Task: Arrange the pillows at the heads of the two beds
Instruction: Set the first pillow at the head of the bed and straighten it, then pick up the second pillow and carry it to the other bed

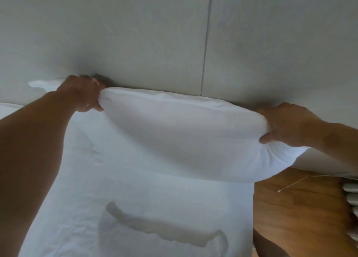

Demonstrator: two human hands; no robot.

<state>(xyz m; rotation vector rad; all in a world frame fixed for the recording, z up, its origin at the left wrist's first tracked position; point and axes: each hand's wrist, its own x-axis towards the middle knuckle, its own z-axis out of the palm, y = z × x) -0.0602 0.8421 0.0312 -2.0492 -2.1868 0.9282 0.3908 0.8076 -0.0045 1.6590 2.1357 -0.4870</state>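
Note:
A plump white pillow (pixel 180 134) lies across the head of the bed, its far edge against the padded grey headboard (pixel 135 43). My left hand (pixel 83 93) grips its left end, fingers curled over the top corner. At the pillow's right end my right hand (pixel 290 125) is clamped on the fabric, thumb underneath. The right end overhangs the edge of the white bed sheet (pixel 135 208). Behind my left hand the corner of another white pillow (pixel 42 84) shows.
A wooden bedside surface (pixel 300 208) lies to the right of the bed, with a thin pale cord (pixel 292 183) on it. White rounded objects (pixel 351 198) stand at the right edge. A vertical seam (pixel 206 43) divides the headboard panels.

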